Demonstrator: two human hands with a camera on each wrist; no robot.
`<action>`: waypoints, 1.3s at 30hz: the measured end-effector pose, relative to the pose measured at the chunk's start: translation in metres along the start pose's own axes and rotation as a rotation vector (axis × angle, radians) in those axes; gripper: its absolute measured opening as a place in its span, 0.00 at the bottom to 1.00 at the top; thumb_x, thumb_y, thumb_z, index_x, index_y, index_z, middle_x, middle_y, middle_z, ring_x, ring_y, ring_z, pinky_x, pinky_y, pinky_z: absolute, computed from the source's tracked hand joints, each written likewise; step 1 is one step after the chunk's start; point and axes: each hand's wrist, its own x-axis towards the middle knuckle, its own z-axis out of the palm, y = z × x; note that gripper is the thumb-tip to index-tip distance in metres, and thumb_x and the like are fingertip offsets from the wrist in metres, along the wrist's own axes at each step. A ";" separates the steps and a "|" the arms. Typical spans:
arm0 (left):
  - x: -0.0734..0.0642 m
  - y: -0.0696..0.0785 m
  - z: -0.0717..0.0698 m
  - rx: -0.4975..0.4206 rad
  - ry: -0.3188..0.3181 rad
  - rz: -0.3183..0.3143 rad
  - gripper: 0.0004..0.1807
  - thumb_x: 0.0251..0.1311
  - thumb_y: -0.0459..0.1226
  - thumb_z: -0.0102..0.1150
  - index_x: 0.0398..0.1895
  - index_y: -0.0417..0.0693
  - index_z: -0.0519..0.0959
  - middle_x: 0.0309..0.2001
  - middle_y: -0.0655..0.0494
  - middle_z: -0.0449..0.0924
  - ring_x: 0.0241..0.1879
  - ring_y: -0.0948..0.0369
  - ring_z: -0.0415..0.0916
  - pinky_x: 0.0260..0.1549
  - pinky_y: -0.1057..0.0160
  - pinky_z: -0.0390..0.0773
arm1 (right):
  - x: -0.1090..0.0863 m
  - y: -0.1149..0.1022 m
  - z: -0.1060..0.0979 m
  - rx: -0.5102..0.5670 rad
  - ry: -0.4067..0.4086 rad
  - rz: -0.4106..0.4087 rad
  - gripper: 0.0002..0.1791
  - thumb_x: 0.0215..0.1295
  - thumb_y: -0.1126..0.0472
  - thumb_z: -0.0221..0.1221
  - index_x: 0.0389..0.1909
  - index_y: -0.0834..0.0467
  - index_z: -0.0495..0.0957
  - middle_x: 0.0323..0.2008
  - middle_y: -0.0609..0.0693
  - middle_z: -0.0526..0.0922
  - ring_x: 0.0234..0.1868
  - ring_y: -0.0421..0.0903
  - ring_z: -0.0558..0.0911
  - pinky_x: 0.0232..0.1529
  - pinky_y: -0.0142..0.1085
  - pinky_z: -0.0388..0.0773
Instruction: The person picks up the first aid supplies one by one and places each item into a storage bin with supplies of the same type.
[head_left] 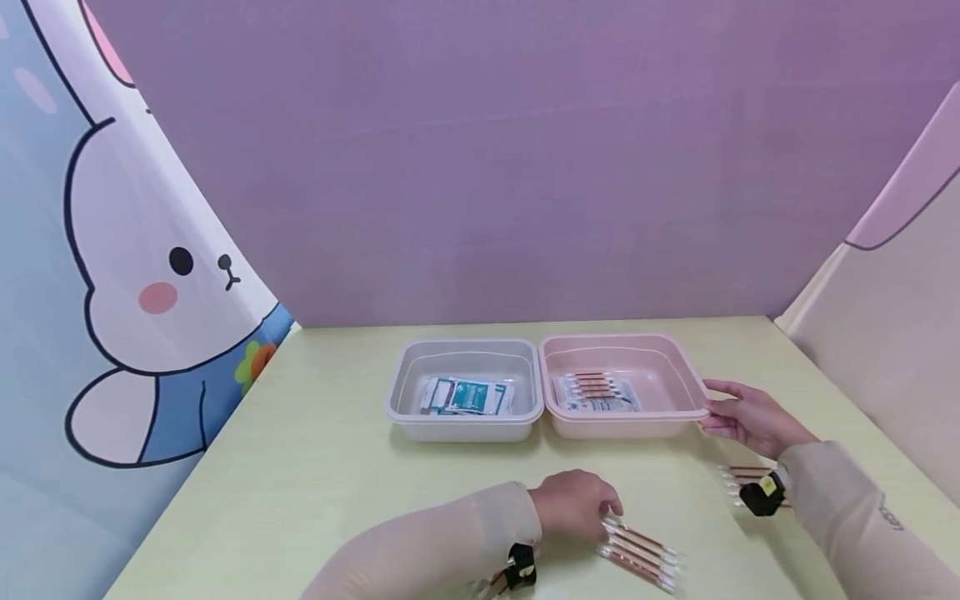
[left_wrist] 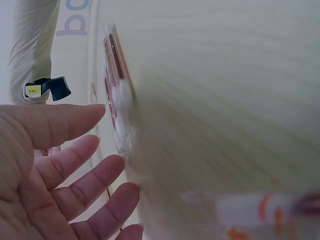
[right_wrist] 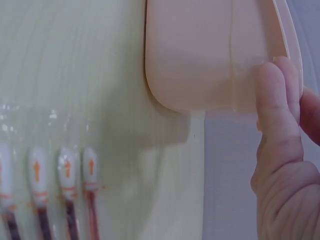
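I see my right hand (head_left: 750,417) at the right rim of the pink square plastic tub (head_left: 678,350), thumb pressed on its outer wall, the grip grasping that rim. My left hand (head_left: 573,502) rests with a released grip, fingers spread, touching a clear packet of brown-stemmed cotton swabs (head_left: 641,554) on the pale green bench (head_left: 315,467). A second swab packet (head_left: 738,477) lies under my right wrist. A grey plastic tub (head_left: 465,408) touches the pink one.
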 end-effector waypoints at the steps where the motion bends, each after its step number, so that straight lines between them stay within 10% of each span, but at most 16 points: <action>1: 0.001 0.000 0.000 0.000 -0.002 0.000 0.17 0.45 0.37 0.71 0.41 0.62 0.84 0.27 0.72 0.71 0.29 0.74 0.67 0.28 0.73 0.65 | 0.000 0.000 0.000 0.002 0.000 -0.002 0.20 0.68 0.75 0.49 0.59 0.64 0.60 0.32 0.58 0.81 0.28 0.46 0.85 0.36 0.37 0.81; 11: 0.010 0.001 0.008 0.064 -0.032 0.023 0.15 0.47 0.40 0.73 0.40 0.64 0.84 0.28 0.70 0.73 0.31 0.74 0.67 0.26 0.71 0.66 | -0.001 0.001 -0.001 -0.026 -0.019 -0.005 0.27 0.69 0.73 0.49 0.65 0.72 0.51 0.32 0.58 0.81 0.28 0.45 0.85 0.37 0.36 0.81; 15: 0.012 0.004 0.005 0.103 -0.063 0.013 0.11 0.48 0.43 0.73 0.36 0.64 0.83 0.34 0.73 0.76 0.34 0.74 0.69 0.28 0.69 0.66 | -0.002 0.001 -0.002 -0.023 -0.016 -0.011 0.17 0.69 0.73 0.50 0.57 0.61 0.63 0.32 0.58 0.82 0.28 0.45 0.85 0.36 0.36 0.81; 25: 0.009 0.005 0.003 0.152 -0.137 -0.017 0.10 0.51 0.43 0.70 0.19 0.59 0.77 0.22 0.71 0.70 0.23 0.70 0.65 0.24 0.68 0.64 | -0.003 0.001 -0.002 -0.032 -0.031 -0.002 0.28 0.69 0.73 0.50 0.64 0.75 0.48 0.32 0.58 0.82 0.29 0.45 0.85 0.37 0.36 0.81; 39: 0.006 0.001 -0.009 0.112 -0.146 -0.011 0.10 0.46 0.33 0.70 0.22 0.58 0.79 0.23 0.70 0.71 0.24 0.69 0.66 0.25 0.69 0.64 | -0.002 -0.002 0.000 -0.058 -0.040 0.005 0.35 0.70 0.73 0.47 0.67 0.77 0.35 0.31 0.56 0.82 0.28 0.45 0.85 0.36 0.36 0.81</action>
